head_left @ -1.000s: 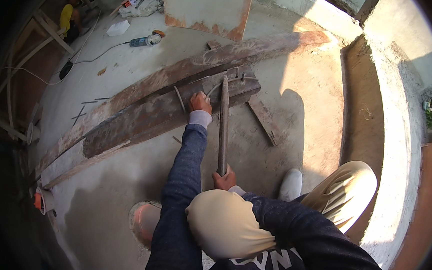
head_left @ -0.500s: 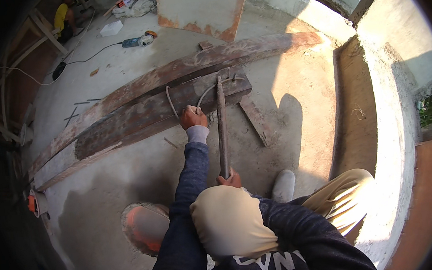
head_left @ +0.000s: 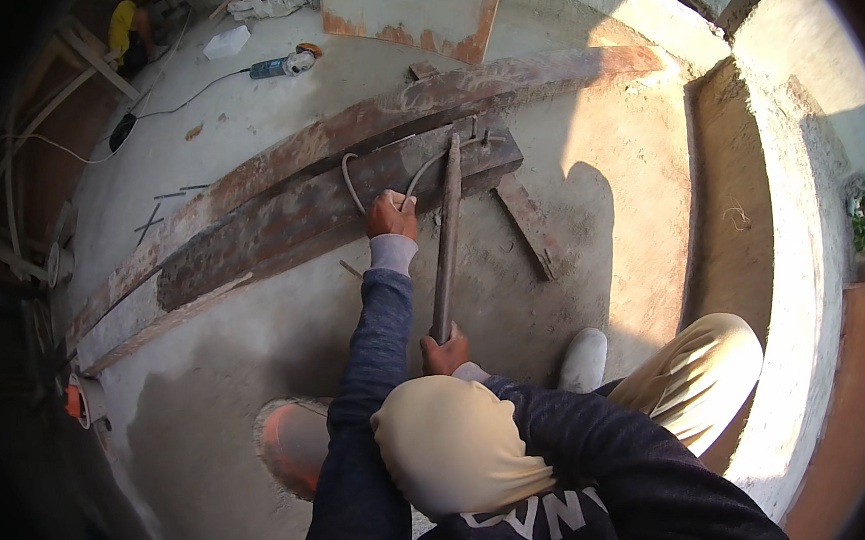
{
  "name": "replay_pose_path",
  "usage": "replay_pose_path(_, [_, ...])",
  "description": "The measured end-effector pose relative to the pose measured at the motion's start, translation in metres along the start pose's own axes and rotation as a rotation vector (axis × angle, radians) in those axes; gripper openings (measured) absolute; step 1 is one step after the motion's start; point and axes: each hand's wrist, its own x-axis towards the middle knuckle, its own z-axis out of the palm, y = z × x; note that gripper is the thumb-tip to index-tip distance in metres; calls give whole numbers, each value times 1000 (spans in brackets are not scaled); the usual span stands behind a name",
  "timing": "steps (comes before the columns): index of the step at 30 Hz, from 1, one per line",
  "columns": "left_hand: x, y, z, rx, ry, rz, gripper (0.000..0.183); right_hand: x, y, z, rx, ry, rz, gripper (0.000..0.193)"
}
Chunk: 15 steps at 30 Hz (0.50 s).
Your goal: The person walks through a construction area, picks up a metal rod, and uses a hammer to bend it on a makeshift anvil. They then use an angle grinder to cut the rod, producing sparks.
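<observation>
My left hand (head_left: 391, 216) is closed round a thin bent steel rod (head_left: 350, 178) at the near edge of a heavy dark wooden beam (head_left: 268, 216). One part of the rod loops up over the beam; another curves right toward short upright metal pegs (head_left: 486, 134) near the beam's right end. A long dark metal bar (head_left: 448, 234) reaches from those pegs back toward me. Around its near end my right hand (head_left: 445, 351) is wrapped. Just how the bar's far tip meets the rod is too small to make out.
Behind the beam lies a long curved plank (head_left: 342, 126). A short board (head_left: 526, 225) sticks out near the beam's right end. A blue angle grinder (head_left: 283, 64) with its cord and a white block (head_left: 226, 44) are farther back. A low concrete wall (head_left: 763, 197) bounds the right.
The bar's near end has swung slightly left relative to its far end, with my right hand on it. My left hand keeps its grip on the rod. The whole view has shifted a little.
</observation>
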Motion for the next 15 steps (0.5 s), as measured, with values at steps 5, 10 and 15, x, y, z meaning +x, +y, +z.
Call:
replay_pose_path(5, [-6, -8, -10, 38, -233, -155, 32, 1, 0, 41, 237, 90, -28, 23])
replay_pose_path(10, [18, 31, -37, 343, -312, 20, 30, 18, -45, 94, 331, 212, -108, 22])
replay_pose_path(15, [8, 23, -35, 399, -452, -109, 28, 32, -47, 62, 308, 79, -27, 26])
